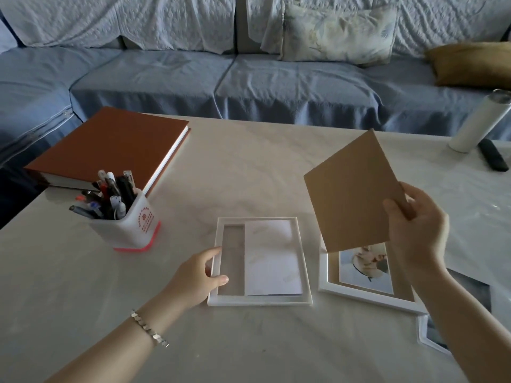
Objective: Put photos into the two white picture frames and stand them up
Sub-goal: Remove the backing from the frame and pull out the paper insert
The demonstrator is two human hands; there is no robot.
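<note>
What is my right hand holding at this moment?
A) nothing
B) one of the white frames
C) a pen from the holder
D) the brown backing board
D: the right hand pinches the brown backing board by its lower right edge and holds it up off the table, while the left hand grips the left rail of the left white frame.

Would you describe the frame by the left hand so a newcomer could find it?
On the pale table before the blue sofa, look right of the white pen holder. The frame lies flat there, the left hand gripping its left edge. Unlike the neighbouring frame, which shows a photo, it holds a plain white sheet.
</note>
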